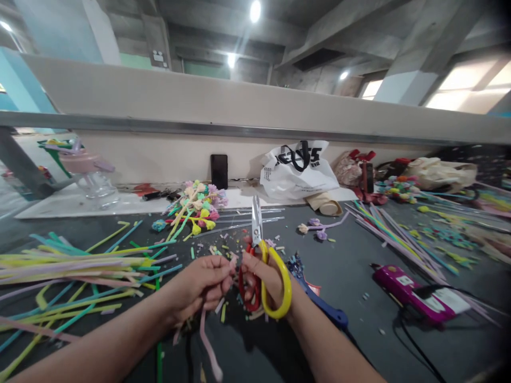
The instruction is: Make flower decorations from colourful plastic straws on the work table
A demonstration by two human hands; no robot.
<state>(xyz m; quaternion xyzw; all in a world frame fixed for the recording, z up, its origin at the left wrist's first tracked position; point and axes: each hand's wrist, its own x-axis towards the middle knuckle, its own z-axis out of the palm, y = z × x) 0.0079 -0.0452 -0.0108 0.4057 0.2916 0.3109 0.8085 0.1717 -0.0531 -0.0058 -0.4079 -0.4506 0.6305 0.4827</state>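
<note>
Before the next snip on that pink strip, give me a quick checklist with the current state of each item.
1. Scissors gripped in right hand: ok.
2. Blades closed, pointing up and away from the fingers: ok.
3. Pink strip pinched by left hand: ok, long end hangs loose below.
4. Strip end sitting between the blades: not ok, blades are shut above it.
5. Exact cut point on the strip: cannot tell, fingers hide it.
6. Purple glue gun and its cord away from both hands: ok.
</note>
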